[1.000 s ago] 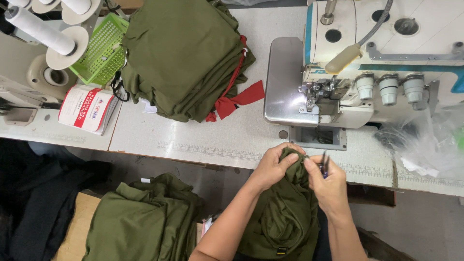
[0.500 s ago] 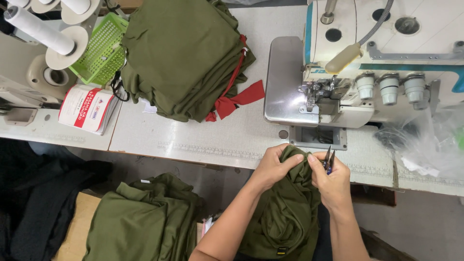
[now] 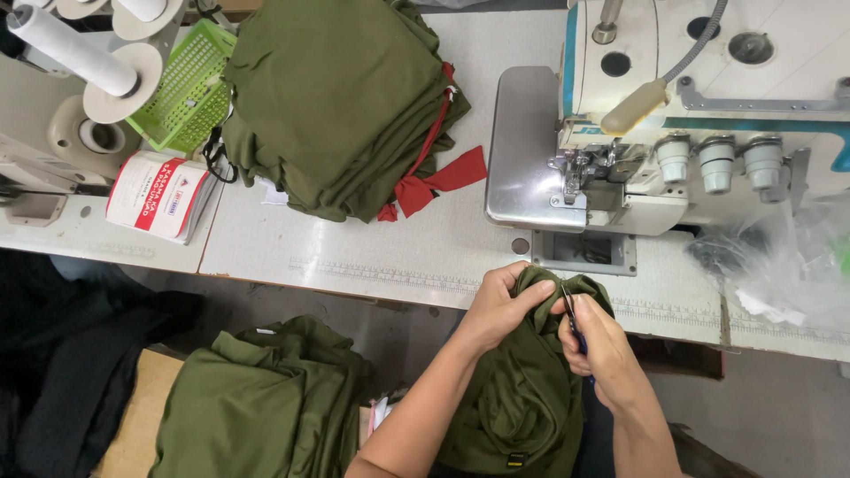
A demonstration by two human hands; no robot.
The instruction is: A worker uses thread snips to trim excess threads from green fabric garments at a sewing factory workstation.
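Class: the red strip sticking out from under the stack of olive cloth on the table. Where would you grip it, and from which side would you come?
Grip the red strip at its free, flared end, lying flat on the bare table to the right of the olive stack. Come from the right, the sewing machine side: its other end runs under the stack, so only this end is probably open to a pinch.
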